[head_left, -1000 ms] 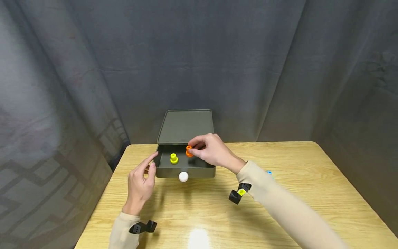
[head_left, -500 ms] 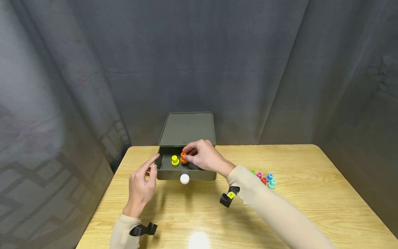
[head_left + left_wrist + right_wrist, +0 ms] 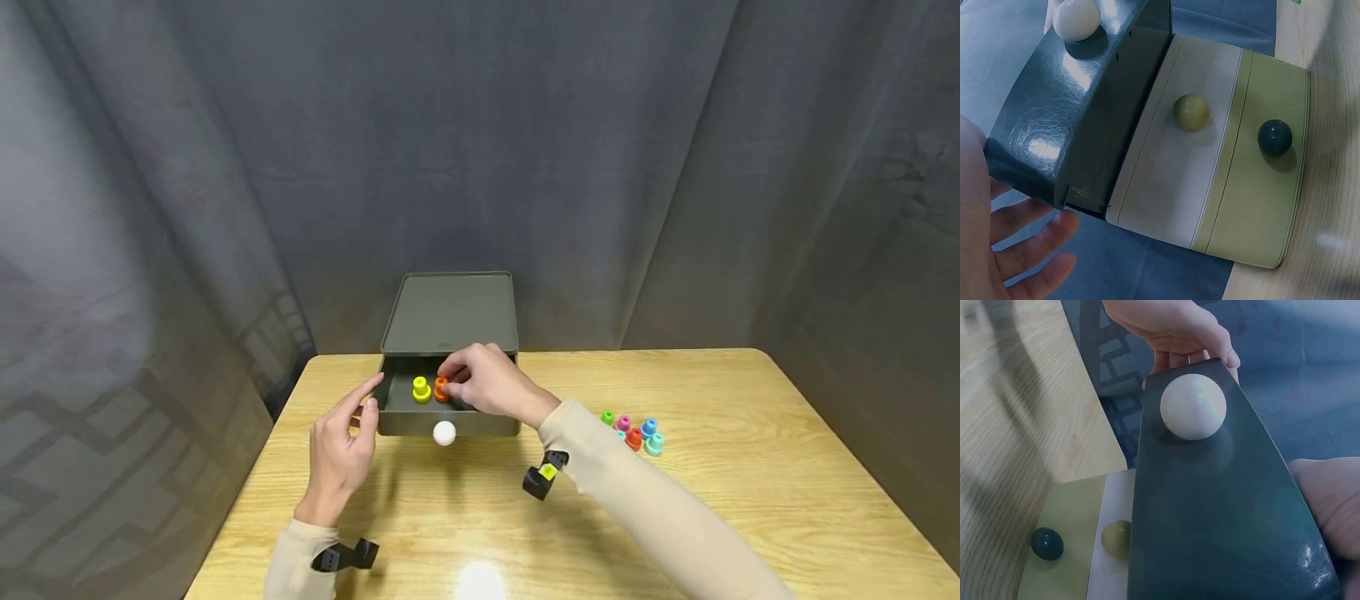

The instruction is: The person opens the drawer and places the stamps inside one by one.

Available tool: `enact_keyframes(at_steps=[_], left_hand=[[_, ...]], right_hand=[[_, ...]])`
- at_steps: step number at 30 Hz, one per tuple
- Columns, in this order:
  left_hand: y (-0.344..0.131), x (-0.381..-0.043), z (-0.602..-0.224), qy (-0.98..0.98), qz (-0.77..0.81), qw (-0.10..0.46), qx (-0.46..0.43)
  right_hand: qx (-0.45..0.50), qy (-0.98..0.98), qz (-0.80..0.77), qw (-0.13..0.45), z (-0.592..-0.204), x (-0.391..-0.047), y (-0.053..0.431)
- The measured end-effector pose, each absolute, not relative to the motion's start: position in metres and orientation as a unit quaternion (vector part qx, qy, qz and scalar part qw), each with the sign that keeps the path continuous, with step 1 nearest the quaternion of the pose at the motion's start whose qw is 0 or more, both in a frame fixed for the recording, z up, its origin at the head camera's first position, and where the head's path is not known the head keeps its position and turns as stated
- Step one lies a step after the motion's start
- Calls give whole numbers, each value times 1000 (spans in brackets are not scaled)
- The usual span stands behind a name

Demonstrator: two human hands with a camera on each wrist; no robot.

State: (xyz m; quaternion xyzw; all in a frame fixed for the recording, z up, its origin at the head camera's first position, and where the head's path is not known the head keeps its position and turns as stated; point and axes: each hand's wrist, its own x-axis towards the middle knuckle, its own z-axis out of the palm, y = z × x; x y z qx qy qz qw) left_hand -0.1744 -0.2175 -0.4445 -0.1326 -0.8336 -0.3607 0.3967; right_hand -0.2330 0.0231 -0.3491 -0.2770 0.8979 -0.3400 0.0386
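Note:
My right hand (image 3: pixel 491 382) reaches into the pulled-out top drawer (image 3: pixel 450 422), pinching an orange stepped peg (image 3: pixel 441 390) with a hole in its top. Just left of it, a matching yellow peg (image 3: pixel 422 390) stands upright on the drawer floor. At the drawer's left front corner is my left hand (image 3: pixel 341 446), its index finger along the side rim and its thumb near the front edge. Those fingers look loose beside the corner in the left wrist view. A white knob (image 3: pixel 1193 407) is on the dark drawer front. The orange peg's right side is hidden by fingers.
Under the drawer, the cabinet has a white drawer front (image 3: pixel 1175 181) and a green one (image 3: pixel 1254 206), each with a round knob. Several coloured pegs (image 3: pixel 634 438) stand on the wooden table (image 3: pixel 720 492) beside my right forearm. A grey curtain (image 3: pixel 480 167) hangs behind.
My right hand has moved left and lower into the drawer, bringing the orange peg beside the yellow one. The pegs right of my forearm have come into view. My left hand stays put.

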Motion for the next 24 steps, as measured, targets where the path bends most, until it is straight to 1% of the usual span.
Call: enact_keyframes(at_steps=[13, 18, 24], left_hand=[[-220, -176, -447, -833, -361, 398, -128], [-221, -177, -446, -833, -362, 397, -130], [-221, -177, -446, -835, -360, 397, -129]], right_hand=[[-286, 877, -386, 17, -352, -240, 25], [-278, 867, -413, 9, -347, -239, 31], [-263, 859, -439, -21, -339, -237, 44]])
